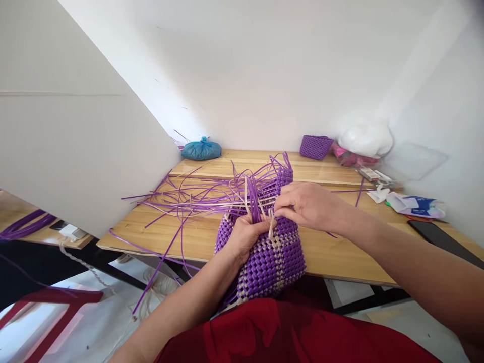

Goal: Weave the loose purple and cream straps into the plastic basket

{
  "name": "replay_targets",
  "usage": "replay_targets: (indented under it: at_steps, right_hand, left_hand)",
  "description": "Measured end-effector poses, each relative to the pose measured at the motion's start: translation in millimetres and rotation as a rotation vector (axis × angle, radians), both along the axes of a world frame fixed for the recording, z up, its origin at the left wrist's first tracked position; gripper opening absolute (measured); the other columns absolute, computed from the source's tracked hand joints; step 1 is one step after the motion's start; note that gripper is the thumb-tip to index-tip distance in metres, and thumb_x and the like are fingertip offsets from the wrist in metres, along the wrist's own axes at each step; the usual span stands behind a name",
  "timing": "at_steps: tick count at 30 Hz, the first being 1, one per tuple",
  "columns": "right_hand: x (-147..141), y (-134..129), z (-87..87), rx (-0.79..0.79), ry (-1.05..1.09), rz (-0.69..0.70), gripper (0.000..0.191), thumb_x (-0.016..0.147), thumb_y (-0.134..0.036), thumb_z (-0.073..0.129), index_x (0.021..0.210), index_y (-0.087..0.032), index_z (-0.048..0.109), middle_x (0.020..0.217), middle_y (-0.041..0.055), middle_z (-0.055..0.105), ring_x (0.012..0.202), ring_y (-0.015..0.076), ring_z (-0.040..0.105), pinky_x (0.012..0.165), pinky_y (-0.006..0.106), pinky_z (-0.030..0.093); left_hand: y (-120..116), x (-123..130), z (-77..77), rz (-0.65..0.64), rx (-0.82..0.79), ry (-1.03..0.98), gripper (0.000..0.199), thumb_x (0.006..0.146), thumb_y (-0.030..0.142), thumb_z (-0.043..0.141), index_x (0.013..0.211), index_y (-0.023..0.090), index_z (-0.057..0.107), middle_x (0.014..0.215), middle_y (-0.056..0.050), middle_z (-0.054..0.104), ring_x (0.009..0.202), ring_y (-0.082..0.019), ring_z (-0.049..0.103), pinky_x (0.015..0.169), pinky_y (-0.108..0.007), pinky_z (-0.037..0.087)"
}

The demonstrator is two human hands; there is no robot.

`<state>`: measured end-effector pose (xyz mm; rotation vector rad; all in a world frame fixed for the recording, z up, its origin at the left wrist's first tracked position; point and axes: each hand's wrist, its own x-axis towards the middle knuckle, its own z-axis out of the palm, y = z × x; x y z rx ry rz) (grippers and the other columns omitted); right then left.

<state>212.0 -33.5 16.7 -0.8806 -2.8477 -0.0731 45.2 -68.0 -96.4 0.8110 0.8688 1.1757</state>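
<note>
A woven basket (pixel 264 262) of purple and cream strips leans at the table's front edge, against my red clothing. My left hand (pixel 244 237) is closed on its upper part, with the thumb pressed beside a bundle of upright purple strips (pixel 255 199). Just right of it, my right hand (pixel 298 204) pinches a cream strip (pixel 271 224) that loops near the rim. Long loose purple and cream strips (pixel 189 201) spread leftward from the basket over the table.
On the wooden table (pixel 340 257) are a blue bag (pixel 201 149), a small purple basket (pixel 316 146), a white bag (pixel 365 138), packets (pixel 416 205) and a dark phone (pixel 444 242). A red stool (pixel 56 297) stands at lower left; a partition rises at left.
</note>
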Motion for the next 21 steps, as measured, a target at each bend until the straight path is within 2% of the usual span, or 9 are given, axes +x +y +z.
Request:
replay_targets:
  at_steps: [3, 7, 12, 15, 18, 21]
  right_hand:
    - [0, -4, 1.8, -0.023, -0.067, -0.021, 0.018, 0.086, -0.020, 0.057, 0.077, -0.020, 0.072, 0.078, 0.0033, 0.065, 0.076, 0.0160, 0.057, 0.069, 0.027, 0.038]
    - [-4, -6, 2.0, 0.090, -0.129, -0.080, 0.020, 0.087, -0.020, 0.055, 0.075, -0.018, 0.070, 0.079, 0.0048, 0.065, 0.075, 0.0169, 0.057, 0.069, 0.029, 0.038]
    - [-11, -6, 2.0, 0.205, -0.192, -0.079, 0.020, 0.088, -0.020, 0.055, 0.074, -0.017, 0.069, 0.080, 0.0061, 0.067, 0.080, 0.0199, 0.058, 0.074, 0.032, 0.038]
    - [-8, -1, 3.5, 0.266, -0.148, -0.121, 0.021, 0.090, -0.022, 0.056, 0.073, -0.017, 0.068, 0.079, 0.0054, 0.066, 0.077, 0.0190, 0.057, 0.071, 0.032, 0.037]
    - [-3, 2, 2.1, 0.302, -0.094, -0.102, 0.022, 0.090, -0.024, 0.057, 0.073, -0.018, 0.067, 0.078, 0.0047, 0.066, 0.076, 0.0185, 0.055, 0.072, 0.032, 0.038]
    - [2, -5, -3.0, 0.433, 0.066, -0.071, 0.020, 0.092, -0.025, 0.055, 0.081, -0.018, 0.070, 0.091, 0.0066, 0.067, 0.092, 0.0222, 0.054, 0.085, 0.036, 0.039]
  left_hand:
    - [0, -1, 0.2, 0.001, -0.021, -0.033, 0.025, 0.057, 0.025, 0.086, 0.075, 0.012, 0.073, 0.071, -0.004, 0.070, 0.063, -0.014, 0.061, 0.070, -0.028, 0.046]
    - [-1, -1, 2.8, 0.008, -0.031, -0.101, 0.031, 0.060, 0.031, 0.086, 0.082, 0.013, 0.074, 0.078, -0.006, 0.072, 0.070, -0.016, 0.063, 0.076, -0.030, 0.047]
    - [-2, -2, 1.6, -0.018, 0.016, 0.005, 0.032, 0.055, 0.030, 0.089, 0.076, 0.013, 0.072, 0.071, -0.003, 0.070, 0.064, -0.014, 0.061, 0.071, -0.028, 0.046]
    - [0, -2, 0.3, -0.008, 0.018, 0.018, 0.030, 0.055, 0.029, 0.089, 0.073, 0.014, 0.071, 0.068, -0.002, 0.069, 0.062, -0.012, 0.060, 0.069, -0.027, 0.046]
    - [0, -2, 0.3, -0.005, 0.012, 0.021, 0.028, 0.054, 0.026, 0.089, 0.071, 0.013, 0.071, 0.068, -0.002, 0.069, 0.062, -0.012, 0.060, 0.070, -0.027, 0.046]
    - [0, -2, 0.1, 0.007, -0.007, 0.028, 0.027, 0.053, 0.025, 0.089, 0.070, 0.013, 0.071, 0.068, -0.003, 0.069, 0.062, -0.012, 0.060, 0.069, -0.027, 0.046]
